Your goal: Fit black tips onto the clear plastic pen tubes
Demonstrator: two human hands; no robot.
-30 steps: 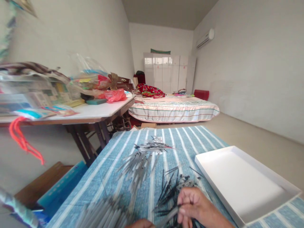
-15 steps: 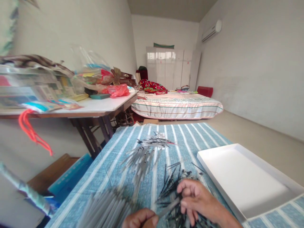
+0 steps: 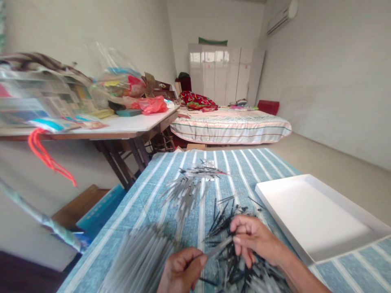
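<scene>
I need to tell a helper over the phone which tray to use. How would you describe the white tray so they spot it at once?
Find the blue striped tablecloth in the foreground. On its right side, beyond the right hand, lies the white tray: flat, rectangular, shallow-rimmed, and the only plain white thing there, beside the dark and grey pen parts.

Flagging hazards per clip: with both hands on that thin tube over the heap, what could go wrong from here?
1. The thin grey plastic tube, pinched at its ends between the left hand and the right hand, might slip into the pile of black-tipped refills below.
2. The right forearm could nudge the white shallow tray beside it.
3. The loose clear tubes may roll on the blue striped cloth.
</scene>
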